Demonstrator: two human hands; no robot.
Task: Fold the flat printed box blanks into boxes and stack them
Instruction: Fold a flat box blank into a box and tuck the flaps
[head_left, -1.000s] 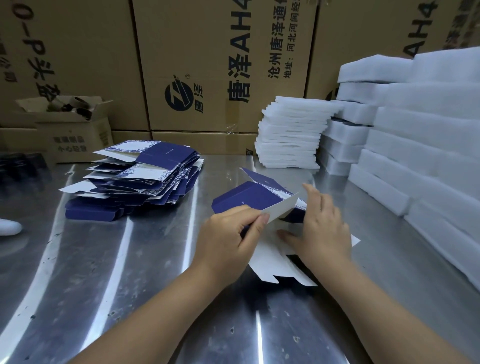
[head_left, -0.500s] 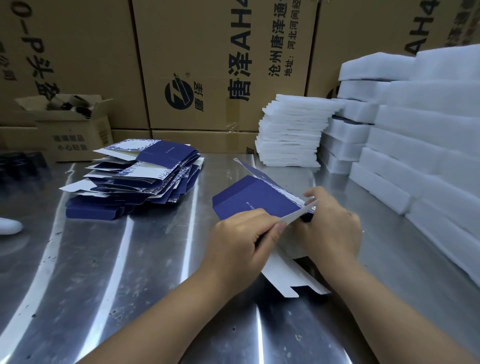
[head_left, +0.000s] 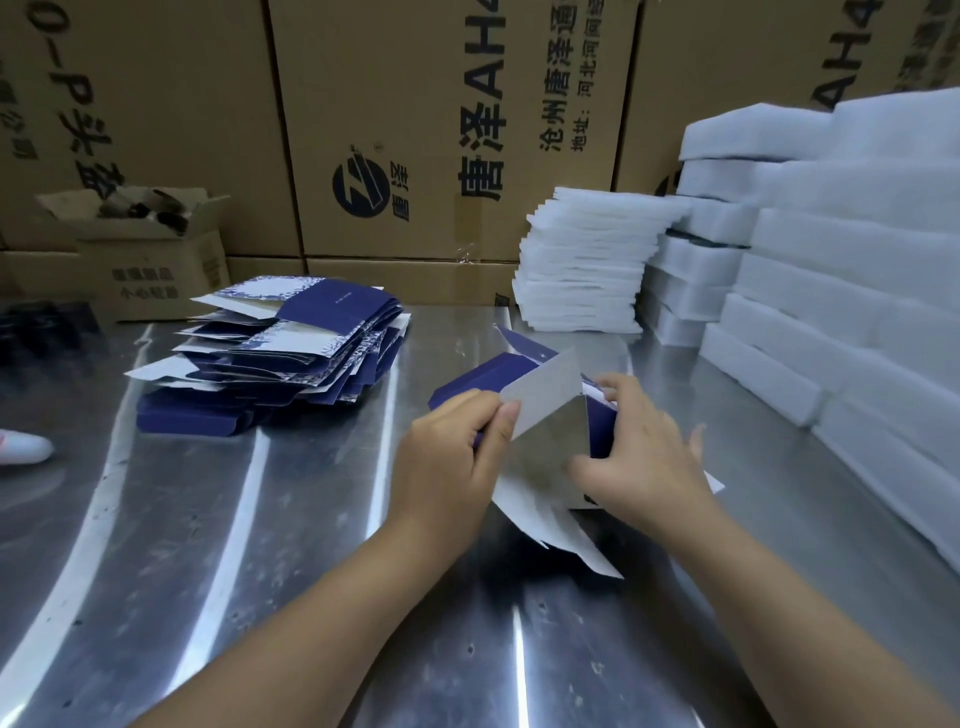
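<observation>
Box blank (head_left: 545, 447) half-folded between both hands, left hand (head_left: 447, 462) pinching its flap, right hand (head_left: 644, 457).

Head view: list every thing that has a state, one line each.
box blank: partly folded, white flap raised, held in both hands
left hand: pinching the raised flap's edge
right hand: gripping the blank's right side
pile of blue blanks: flat, loosely stacked
small carton: flaps open
foam sheets: stacked

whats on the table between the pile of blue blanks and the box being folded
Nothing: in the head view, only bare steel table separates the pile of blanks from the box in both hands.
</observation>
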